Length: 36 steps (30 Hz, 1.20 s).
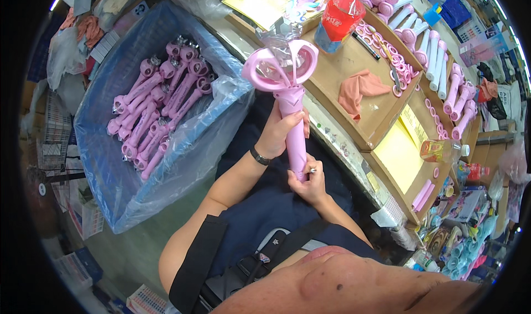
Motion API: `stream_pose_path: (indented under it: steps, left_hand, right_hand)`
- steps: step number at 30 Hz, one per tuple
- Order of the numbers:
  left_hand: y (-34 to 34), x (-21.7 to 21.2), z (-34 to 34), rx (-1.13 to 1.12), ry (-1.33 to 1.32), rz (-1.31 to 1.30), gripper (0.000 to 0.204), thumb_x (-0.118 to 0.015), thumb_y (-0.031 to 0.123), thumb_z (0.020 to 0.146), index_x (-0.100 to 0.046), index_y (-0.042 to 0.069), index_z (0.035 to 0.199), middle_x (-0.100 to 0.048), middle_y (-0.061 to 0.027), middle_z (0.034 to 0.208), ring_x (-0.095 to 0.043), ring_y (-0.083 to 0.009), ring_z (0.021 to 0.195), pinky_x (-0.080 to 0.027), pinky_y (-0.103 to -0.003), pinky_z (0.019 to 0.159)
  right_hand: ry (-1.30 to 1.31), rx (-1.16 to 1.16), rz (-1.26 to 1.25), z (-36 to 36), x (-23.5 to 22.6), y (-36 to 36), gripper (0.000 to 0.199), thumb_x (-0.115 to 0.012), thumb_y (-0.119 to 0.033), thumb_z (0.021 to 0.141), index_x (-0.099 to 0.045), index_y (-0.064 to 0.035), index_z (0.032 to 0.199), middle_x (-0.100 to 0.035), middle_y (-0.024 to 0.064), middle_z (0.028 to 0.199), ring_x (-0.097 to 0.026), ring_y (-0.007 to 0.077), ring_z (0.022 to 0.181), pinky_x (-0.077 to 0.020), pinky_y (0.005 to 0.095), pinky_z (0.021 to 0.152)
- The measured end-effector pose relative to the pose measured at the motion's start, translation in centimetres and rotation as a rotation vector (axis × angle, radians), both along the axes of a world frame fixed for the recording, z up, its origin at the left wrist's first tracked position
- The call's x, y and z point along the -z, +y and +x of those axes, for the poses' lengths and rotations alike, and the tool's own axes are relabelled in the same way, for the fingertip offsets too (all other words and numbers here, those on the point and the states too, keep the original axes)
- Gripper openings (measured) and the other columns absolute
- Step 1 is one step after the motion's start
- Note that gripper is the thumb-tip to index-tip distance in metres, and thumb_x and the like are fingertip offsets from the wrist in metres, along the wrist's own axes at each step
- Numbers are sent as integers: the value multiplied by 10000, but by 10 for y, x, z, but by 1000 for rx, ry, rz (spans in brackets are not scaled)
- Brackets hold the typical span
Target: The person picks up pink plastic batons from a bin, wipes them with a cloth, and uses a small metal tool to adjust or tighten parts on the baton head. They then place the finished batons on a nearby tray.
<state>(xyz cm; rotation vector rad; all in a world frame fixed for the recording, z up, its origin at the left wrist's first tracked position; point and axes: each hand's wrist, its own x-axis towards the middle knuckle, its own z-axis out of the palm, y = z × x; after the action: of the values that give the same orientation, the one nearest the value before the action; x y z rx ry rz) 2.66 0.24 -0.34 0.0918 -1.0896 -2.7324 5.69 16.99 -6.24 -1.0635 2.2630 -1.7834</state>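
Observation:
A pink toy wand (297,140) stands nearly upright in front of my body. Its wide head has two pink loops around a clear, faceted piece. My left hand (275,130), with a dark band on the wrist, is wrapped around the handle just below the head. At the handle's lower end, my right hand (308,184) has its fingers closed on the wand. A thin, pale-tipped thing (313,171) pokes out between the right fingers; its kind is too small to make out.
On the left, a blue crate (97,165) lined with clear plastic holds several pink wands (157,101). To the right stands a workbench with cardboard trays (337,87), a red-labelled bottle (338,18), an orange cloth (359,93), scissors (396,82), pink rings and a yellow-labelled bottle (440,150).

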Motion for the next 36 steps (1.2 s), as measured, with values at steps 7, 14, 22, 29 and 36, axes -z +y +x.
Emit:
stream_pose_path:
  steps: [7,14,22,29,36]
  left_hand:
    - [-14,-7,-3,157,107,-148,398,-642,247,846,-468,22,1124,-585,-92,950,-610,-174,807,-519,-328,715]
    - [-31,-25,-18,-89,221,-73,777,-642,595,767,-433,22,1249,-584,-108,1082,-636,-207,902,-547,-337,757]
    - [-47,-30,-25,-65,16,-122,686,-491,637,844,-459,62,1216,-609,-80,983,-616,-136,764,-524,-265,654]
    - [-37,-44,-23,-36,91,-140,505,-319,464,986,-398,76,1300,-564,-91,1140,-593,-147,871,-525,-303,715]
    - [-25,-59,-11,-85,21,-269,627,-457,281,986,-106,95,1470,-421,-61,1289,-458,-115,1099,-425,-262,901]
  right_hand:
    - [-8,-8,4,5,3,6,492,-772,-98,708,-317,-54,889,-563,298,1122,-635,355,809,-510,348,653]
    - [-12,-66,-53,2,-4,3,457,-761,-111,728,-337,-59,889,-575,280,1104,-634,363,791,-508,355,646]
    - [-169,-35,331,-31,-54,3,153,-463,-176,939,-492,-35,990,-572,174,652,-601,377,610,-469,434,557]
    - [498,118,226,-77,-121,-21,141,-641,-122,830,-599,-70,955,-539,94,666,-560,267,559,-432,360,498]
    - [714,213,281,-87,-148,-26,175,-696,-119,770,-637,-96,932,-444,56,621,-505,221,519,-400,336,471]
